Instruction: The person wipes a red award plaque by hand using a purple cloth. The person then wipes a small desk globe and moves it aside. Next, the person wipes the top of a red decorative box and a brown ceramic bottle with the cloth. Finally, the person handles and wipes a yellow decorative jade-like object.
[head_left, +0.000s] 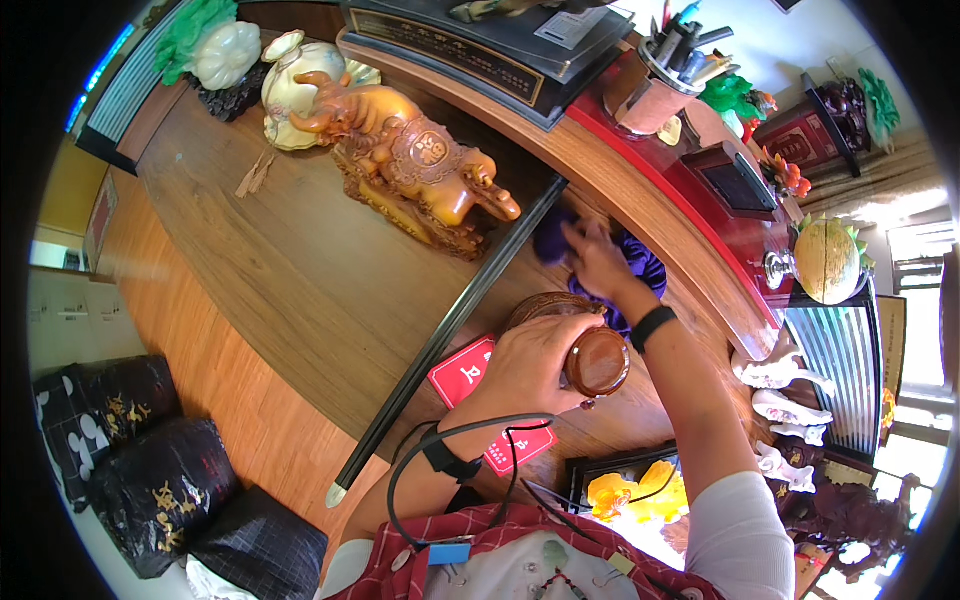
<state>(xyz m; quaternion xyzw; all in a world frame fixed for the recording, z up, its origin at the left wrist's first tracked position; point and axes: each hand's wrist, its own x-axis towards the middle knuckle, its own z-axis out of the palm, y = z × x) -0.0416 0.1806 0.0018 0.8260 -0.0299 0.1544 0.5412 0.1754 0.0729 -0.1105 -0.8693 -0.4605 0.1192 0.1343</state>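
My left hand (517, 364) grips a glossy brown ornament with a rounded end (598, 362). A carved, ring-like brown part (555, 304) of it shows beyond my knuckles, and the rest is hidden by the hand. Farther along the counter, my right hand (600, 259) has a purple cloth (641, 262) bunched in and around it. The fingers and the cloth's far end are blurred. Red cards (461, 371) bearing writing lie under and beside my left wrist. Left of both hands, a large amber-coloured ox figurine (420, 154) stands on the wooden counter (300, 247).
A black metal-edged strip (442, 337) crosses the counter beside my left forearm. Behind the ox stand a floral vase (296, 97) and a green-and-white carving (225, 56). A raised ledge holds a pen cup (660, 86). Black bags (165, 487) rest at lower left. Cables (397, 465) hang near my chest.
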